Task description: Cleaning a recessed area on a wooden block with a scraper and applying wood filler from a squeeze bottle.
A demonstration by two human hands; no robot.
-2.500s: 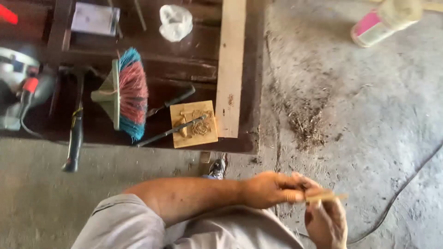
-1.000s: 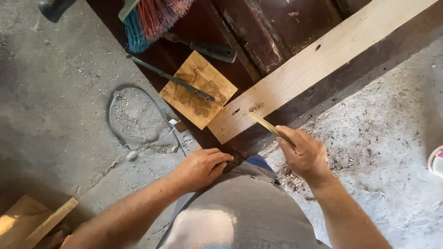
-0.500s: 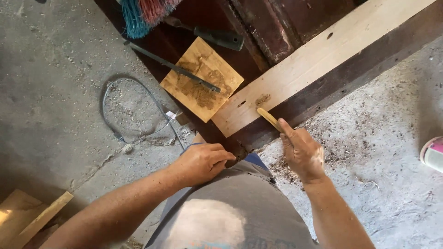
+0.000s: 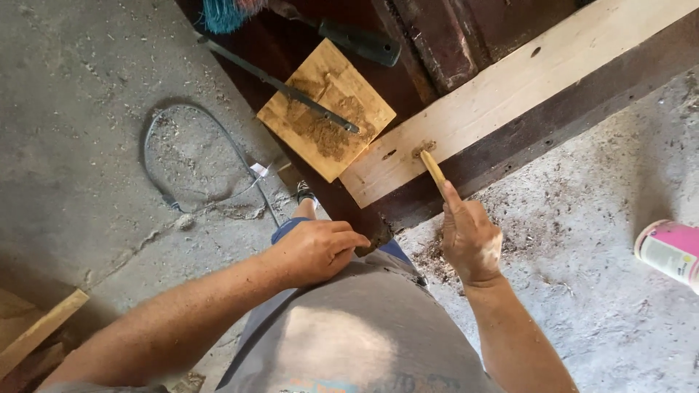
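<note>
On dusty concrete floor (image 4: 109, 87), right hand (image 4: 470, 240) pinching wooden stick (image 4: 434, 171) against pale plank (image 4: 510, 91), left hand (image 4: 313, 251) curled, empty, on knee.

Right hand (image 4: 470, 240) pressing thin wooden stick (image 4: 434, 169) to hole in pale plank (image 4: 510, 91), left hand (image 4: 314, 249) on knee
</note>
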